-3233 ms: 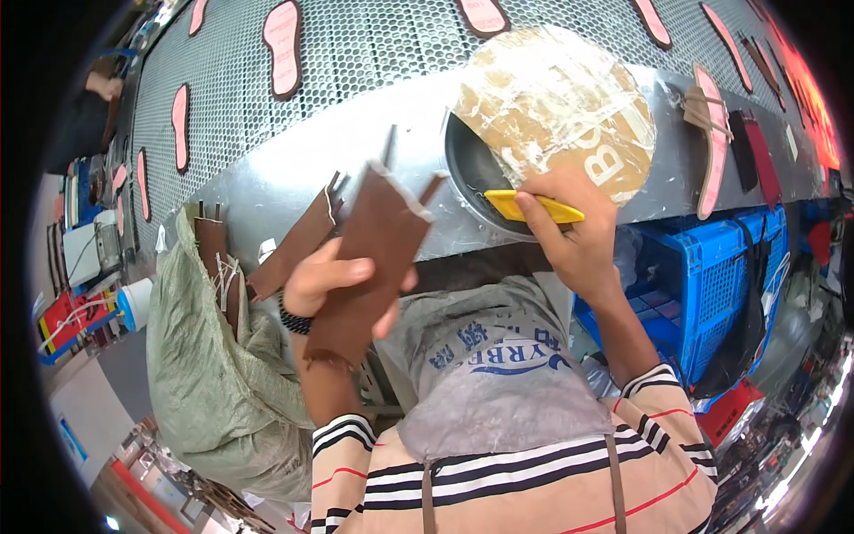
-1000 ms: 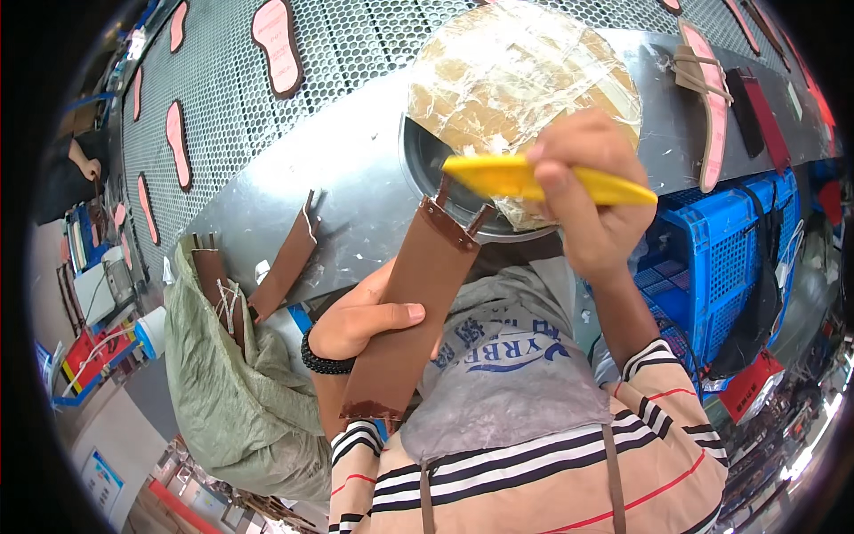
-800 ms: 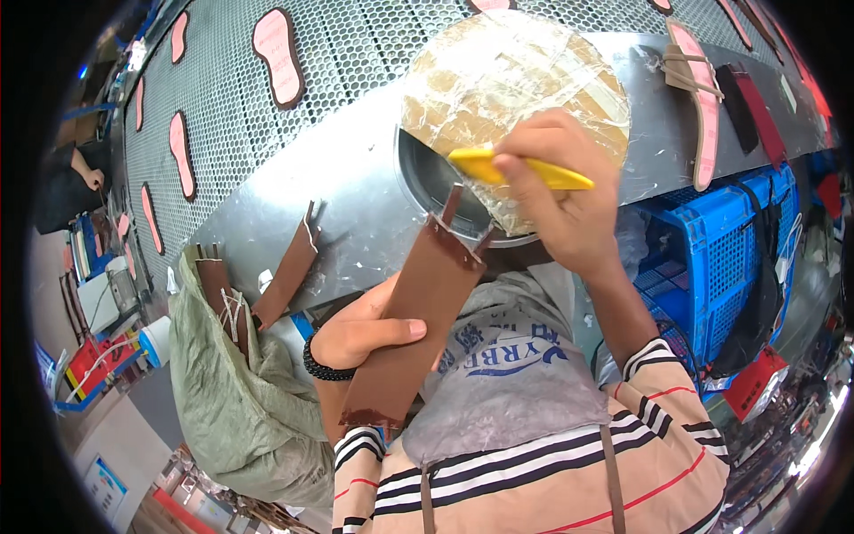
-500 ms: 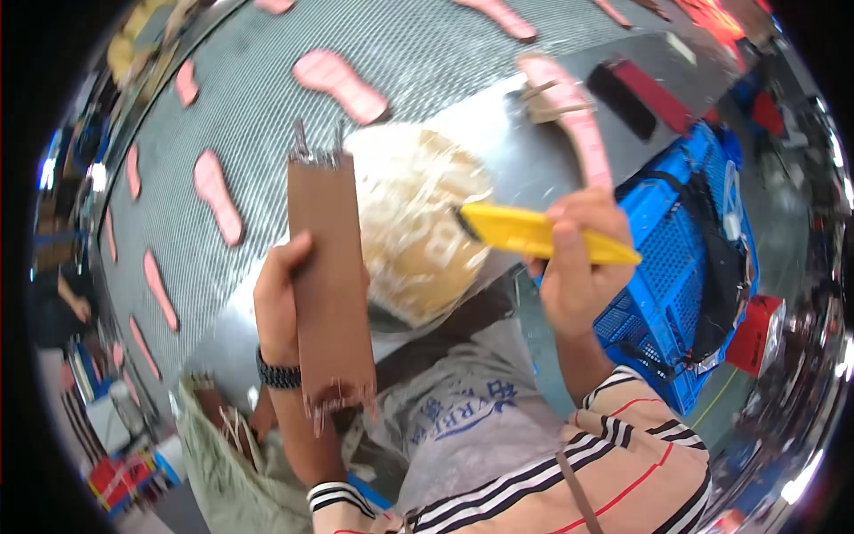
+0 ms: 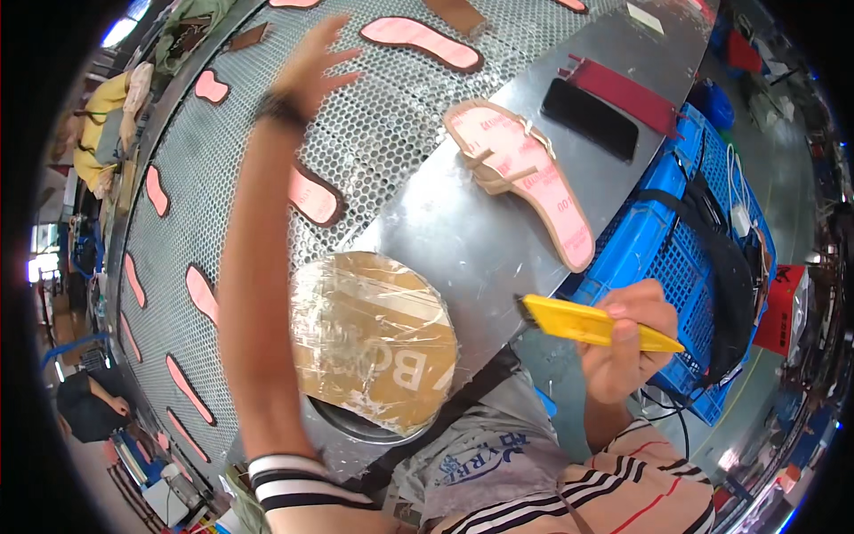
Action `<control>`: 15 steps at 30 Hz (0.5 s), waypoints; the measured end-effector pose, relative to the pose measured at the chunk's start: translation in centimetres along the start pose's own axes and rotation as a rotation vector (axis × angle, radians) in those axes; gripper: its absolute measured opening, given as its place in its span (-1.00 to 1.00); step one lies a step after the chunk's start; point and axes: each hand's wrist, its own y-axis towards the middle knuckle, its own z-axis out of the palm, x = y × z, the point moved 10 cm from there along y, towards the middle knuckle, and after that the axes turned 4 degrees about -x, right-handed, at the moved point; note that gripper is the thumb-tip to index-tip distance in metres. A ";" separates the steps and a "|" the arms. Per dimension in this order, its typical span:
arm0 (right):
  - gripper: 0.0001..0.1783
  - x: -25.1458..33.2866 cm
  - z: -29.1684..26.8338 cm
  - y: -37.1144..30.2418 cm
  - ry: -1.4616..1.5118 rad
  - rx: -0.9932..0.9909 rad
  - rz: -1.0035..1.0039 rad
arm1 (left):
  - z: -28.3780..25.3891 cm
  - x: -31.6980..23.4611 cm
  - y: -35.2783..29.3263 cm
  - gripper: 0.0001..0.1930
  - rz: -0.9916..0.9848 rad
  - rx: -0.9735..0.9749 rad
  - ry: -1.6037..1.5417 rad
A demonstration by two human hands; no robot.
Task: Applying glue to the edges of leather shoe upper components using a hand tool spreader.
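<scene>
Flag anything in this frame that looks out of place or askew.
The cardboard disc sits off-centre over the round pan, leaving a dark crescent uncovered at the near edge, and whitish streaks mar the cardboard. The offset may be deliberate. Nothing else stands out.

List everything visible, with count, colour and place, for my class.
Mesh: one, grey, upper left to centre
Insoles: ten or so, pink with dark edges, on mesh
Strips: two, brown, far mesh
Ledge: one, silver, beside the mesh
Sandal: one, pink and beige, on the ledge
Phone: one, black, right of sandal
Slab: one, dark red, beyond phone
Slip: one, white, far ledge
Pan: one, dark, lower centre
Lid: one, tan, over the pan
Crate: one, blue, right
Box: one, red, right of crate
Apron: one, grey, lower centre
Brush: one, yellow, lower right
People: at least two, yellow or black clothes, left
Left hand: one, bare, over mesh
Right hand: one, bare, gripping brush
</scene>
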 end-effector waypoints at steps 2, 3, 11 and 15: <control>-0.92 -2.0 0.0 -0.9 -0.007 0.024 0.068 | -3.2 -3.4 -8.7 -0.43 -0.033 -0.003 0.368; -0.92 -3.0 -0.1 -1.4 -0.020 0.038 0.090 | -4.3 -5.6 -13.7 -0.47 -0.105 -0.059 0.579; -0.95 -1.9 5.9 -3.3 0.052 0.329 0.284 | -15.2 -0.7 -66.5 -0.29 -0.759 -0.208 1.103; -0.97 0.9 8.8 -4.9 0.043 0.420 0.217 | -12.4 3.3 -74.3 -0.37 -0.845 -0.354 1.087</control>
